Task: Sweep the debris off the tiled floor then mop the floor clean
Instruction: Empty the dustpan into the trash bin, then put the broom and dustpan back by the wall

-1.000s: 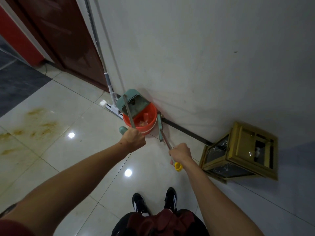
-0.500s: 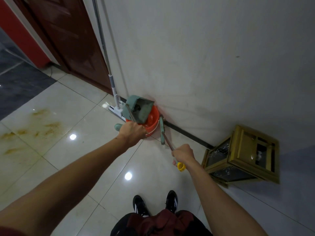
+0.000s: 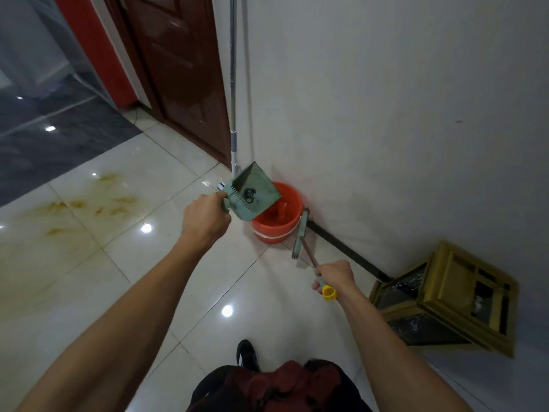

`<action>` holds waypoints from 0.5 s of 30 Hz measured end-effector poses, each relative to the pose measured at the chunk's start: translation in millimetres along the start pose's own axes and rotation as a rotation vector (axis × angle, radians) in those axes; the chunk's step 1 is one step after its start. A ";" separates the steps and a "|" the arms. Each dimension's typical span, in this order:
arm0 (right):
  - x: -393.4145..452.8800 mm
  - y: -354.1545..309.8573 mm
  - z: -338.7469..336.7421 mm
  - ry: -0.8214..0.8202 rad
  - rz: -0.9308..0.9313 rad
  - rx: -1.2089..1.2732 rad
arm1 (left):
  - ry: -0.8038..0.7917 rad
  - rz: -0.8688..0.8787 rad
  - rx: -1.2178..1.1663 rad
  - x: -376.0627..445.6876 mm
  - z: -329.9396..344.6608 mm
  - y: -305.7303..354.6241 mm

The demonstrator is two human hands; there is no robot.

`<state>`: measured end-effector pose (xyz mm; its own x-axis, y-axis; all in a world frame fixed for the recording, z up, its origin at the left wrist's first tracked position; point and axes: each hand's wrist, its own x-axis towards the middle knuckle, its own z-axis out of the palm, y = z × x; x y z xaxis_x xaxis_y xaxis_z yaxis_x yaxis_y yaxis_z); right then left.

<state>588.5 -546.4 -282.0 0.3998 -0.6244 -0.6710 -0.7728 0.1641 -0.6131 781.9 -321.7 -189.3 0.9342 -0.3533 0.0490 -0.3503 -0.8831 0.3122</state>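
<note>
Dustpan point(image 3: 255, 194) up and tipped over the orange bucket point(image 3: 277, 222) — the green scoop hangs just above the bucket's rim, its toothed edge toward the person, a small dark clump sitting in its pan. Left hand point(image 3: 205, 219) has the fingers curled tight round the dustpan's handle, knuckles up. Right hand point(image 3: 335, 276) wraps its fingers round the broom point(image 3: 303, 233) handle near the yellow end cap, and the broom's narrow green head stands on the floor just beside the bucket, close to the wall point(image 3: 386, 99). The bucket itself sits at the foot of that wall, on the pale glossy tiled floor point(image 3: 124, 269). Behind the dustpan a mop point(image 3: 233, 93) leans upright against the wall, its long pole running out of the top of the view — its head is mostly hidden behind the scoop. Over to the left, yellow-brown stains point(image 3: 89, 200) smear a couple of tiles. A dark wooden door point(image 3: 178, 69) closes off the corner. On the right, a gold-framed glass box point(image 3: 448, 298) sits tilted against the wall. Black shoes point(image 3: 248, 352) show at the bottom edge.
</note>
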 end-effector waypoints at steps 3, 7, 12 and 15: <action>-4.1 1.4 3.5 -0.022 -0.011 -0.021 | 0.051 -0.101 -0.089 -31.4 -9.6 -15.0; -3.0 9.3 -2.0 -0.037 -0.048 -0.034 | 0.080 -0.196 -0.126 -75.4 -17.0 -22.8; -14.0 28.5 -12.2 -0.060 -0.083 -0.037 | 0.077 -0.303 -0.109 -129.8 -18.6 -18.3; -18.7 46.2 -14.8 -0.082 -0.080 -0.036 | 0.067 -0.351 -0.117 -163.2 -10.8 -18.1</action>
<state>538.0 -538.5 -291.6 0.4987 -0.5699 -0.6531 -0.7533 0.0878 -0.6518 636.5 -244.7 -192.7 0.9998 -0.0111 -0.0190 -0.0019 -0.9041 0.4273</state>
